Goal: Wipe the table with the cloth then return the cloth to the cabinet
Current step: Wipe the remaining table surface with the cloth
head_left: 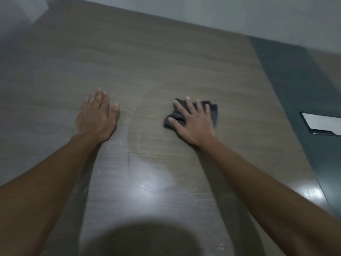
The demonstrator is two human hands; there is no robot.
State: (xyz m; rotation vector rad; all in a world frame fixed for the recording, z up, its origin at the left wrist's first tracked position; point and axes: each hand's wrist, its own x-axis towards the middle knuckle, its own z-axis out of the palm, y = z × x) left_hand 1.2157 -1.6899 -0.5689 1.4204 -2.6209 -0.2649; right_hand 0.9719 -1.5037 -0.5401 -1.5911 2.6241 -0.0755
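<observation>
A dark grey cloth (212,112), folded and rumpled, is lying flat on the wood-grain table (166,61), right of its middle and well in from the far edge. It is showing only around its edges. A curved damp streak is shining on the table just left of it.

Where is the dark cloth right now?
In the head view, the cloth lies flat on the wooden table, right of centre, under the right hand.

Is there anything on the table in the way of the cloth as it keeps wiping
Nothing visible blocks it. The right hand presses flat on the dark cloth, and the wooden table around it lies bare. The left hand rests flat, well apart to the left.
</observation>
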